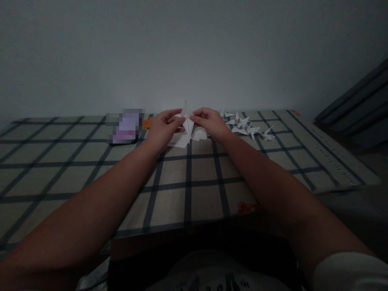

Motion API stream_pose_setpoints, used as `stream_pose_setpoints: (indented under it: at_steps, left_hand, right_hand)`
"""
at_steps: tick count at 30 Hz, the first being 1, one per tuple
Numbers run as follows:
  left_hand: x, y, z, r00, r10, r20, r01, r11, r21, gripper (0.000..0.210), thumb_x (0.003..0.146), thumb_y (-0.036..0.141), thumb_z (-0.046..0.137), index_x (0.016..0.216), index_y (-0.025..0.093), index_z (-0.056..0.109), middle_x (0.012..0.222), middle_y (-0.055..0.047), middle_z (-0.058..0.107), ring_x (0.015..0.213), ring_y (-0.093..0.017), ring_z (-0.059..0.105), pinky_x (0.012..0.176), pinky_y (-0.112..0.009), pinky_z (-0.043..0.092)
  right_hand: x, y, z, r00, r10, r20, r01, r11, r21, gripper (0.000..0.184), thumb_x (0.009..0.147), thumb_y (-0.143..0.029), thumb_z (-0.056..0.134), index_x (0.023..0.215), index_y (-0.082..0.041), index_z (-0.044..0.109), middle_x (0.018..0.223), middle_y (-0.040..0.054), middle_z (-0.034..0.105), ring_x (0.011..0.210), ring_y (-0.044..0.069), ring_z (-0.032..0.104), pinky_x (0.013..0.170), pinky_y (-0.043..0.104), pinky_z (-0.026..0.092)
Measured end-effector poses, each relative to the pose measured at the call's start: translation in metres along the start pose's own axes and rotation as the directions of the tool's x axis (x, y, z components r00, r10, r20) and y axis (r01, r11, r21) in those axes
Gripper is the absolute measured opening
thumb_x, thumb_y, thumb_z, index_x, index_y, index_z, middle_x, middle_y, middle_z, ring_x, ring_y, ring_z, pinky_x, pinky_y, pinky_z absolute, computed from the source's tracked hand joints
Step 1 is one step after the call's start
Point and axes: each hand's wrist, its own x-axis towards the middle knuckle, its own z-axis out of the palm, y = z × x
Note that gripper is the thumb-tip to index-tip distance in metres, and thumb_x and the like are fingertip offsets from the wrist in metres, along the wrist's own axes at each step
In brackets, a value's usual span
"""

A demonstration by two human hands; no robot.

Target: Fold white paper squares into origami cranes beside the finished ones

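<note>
Pinched between your left hand (162,128) and right hand (212,123) is folded paper (188,127). It seems light, easily creased; hold at nine and three o'clock.

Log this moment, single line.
left hand: pinching folded paper; right hand: pinching same paper; right side: paper cranes; left side: phone
</note>
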Motion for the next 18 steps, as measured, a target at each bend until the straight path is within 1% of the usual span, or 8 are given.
stream_pose_setpoints:
  at_steps: [3,6,8,11,12,14,16,18]
  left_hand:
    - [0.0,-0.001,-0.001,0.999,-0.034,0.033,0.034,0.999,-0.008,0.057,0.075,0.032,0.08,0.129,0.018,0.066,0.088,-0.003,0.073,0.078,-0.014,0.069,0.077,-0.03,0.06]
    - [0.001,-0.002,-0.003,0.999,-0.005,0.049,0.004,1.0,0.005,0.055,0.075,0.032,0.081,0.126,0.018,0.067,0.082,-0.002,0.071,0.071,-0.012,0.066,0.075,-0.027,0.057]
    - [0.002,0.0,-0.004,0.998,0.036,0.043,-0.037,0.999,0.028,0.052,0.074,0.032,0.081,0.123,0.018,0.069,0.077,0.0,0.07,0.067,-0.011,0.063,0.074,-0.025,0.056]
    - [0.001,0.005,-0.004,0.997,0.074,0.008,-0.074,0.994,0.079,0.052,0.074,0.03,0.08,0.123,0.019,0.069,0.078,-0.001,0.071,0.07,-0.013,0.065,0.076,-0.025,0.055]
    - [0.0,0.006,-0.003,0.997,0.082,-0.003,-0.081,0.992,0.092,0.053,0.074,0.029,0.08,0.124,0.019,0.068,0.079,-0.001,0.072,0.072,-0.013,0.065,0.077,-0.026,0.055]
    - [-0.001,0.009,-0.002,0.997,0.075,-0.01,-0.074,0.993,0.094,0.056,0.073,0.028,0.08,0.126,0.019,0.067,0.08,-0.001,0.072,0.073,-0.013,0.066,0.079,-0.027,0.056]
    - [-0.002,0.009,-0.001,1.0,0.027,0.002,-0.027,0.997,0.067,0.055,0.073,0.029,0.08,0.126,0.018,0.067,0.081,-0.002,0.072,0.074,-0.014,0.066,0.078,-0.028,0.057]
    - [-0.002,0.007,0.0,0.999,-0.041,0.031,0.039,0.998,0.038,0.044,0.074,0.034,0.079,0.115,0.017,0.072,0.085,-0.003,0.072,0.077,-0.014,0.066,0.075,-0.027,0.057]
  right_hand:
    - [-0.001,-0.002,-0.001,0.999,-0.028,0.024,0.027,1.0,0.008,0.021,0.081,-0.015,0.072,0.095,-0.021,0.058,0.069,-0.0068,0.061,0.065,0.009,0.059,0.065,0.021,0.051]
    - [-0.001,-0.004,-0.002,0.998,-0.028,0.052,0.028,1.0,0.003,0.029,0.08,-0.012,0.072,0.101,-0.024,0.056,0.065,-0.0088,0.059,0.063,0.009,0.058,0.065,0.021,0.051]
    - [-0.001,-0.003,-0.001,0.999,-0.011,0.041,0.01,1.0,0.023,0.031,0.081,-0.012,0.072,0.104,-0.024,0.056,0.064,-0.0092,0.058,0.063,0.009,0.058,0.067,0.022,0.053]
    - [0.0,0.002,0.002,0.998,0.05,0.041,-0.054,0.994,0.096,0.027,0.085,-0.019,0.072,0.108,-0.023,0.059,0.071,-0.0065,0.062,0.067,0.01,0.062,0.07,0.024,0.056]
    - [0.0,0.004,0.002,0.995,0.082,0.056,-0.088,0.99,0.114,0.021,0.087,-0.022,0.071,0.105,-0.022,0.061,0.073,-0.0045,0.064,0.068,0.01,0.063,0.07,0.024,0.057]
    - [0.0,0.005,0.002,0.986,0.13,0.104,-0.141,0.984,0.108,0.008,0.09,-0.025,0.069,0.091,-0.018,0.064,0.076,-0.0011,0.067,0.069,0.01,0.063,0.07,0.024,0.056]
    - [-0.001,0.004,0.0,0.985,0.123,0.123,-0.13,0.99,0.051,0.014,0.09,-0.024,0.07,0.08,-0.016,0.065,0.073,-0.0004,0.067,0.065,0.009,0.061,0.068,0.022,0.055]
    - [-0.002,0.001,-0.002,0.989,0.087,0.117,-0.083,0.996,-0.032,0.017,0.088,-0.023,0.072,0.074,-0.016,0.064,0.068,-0.0014,0.065,0.061,0.008,0.058,0.065,0.022,0.052]
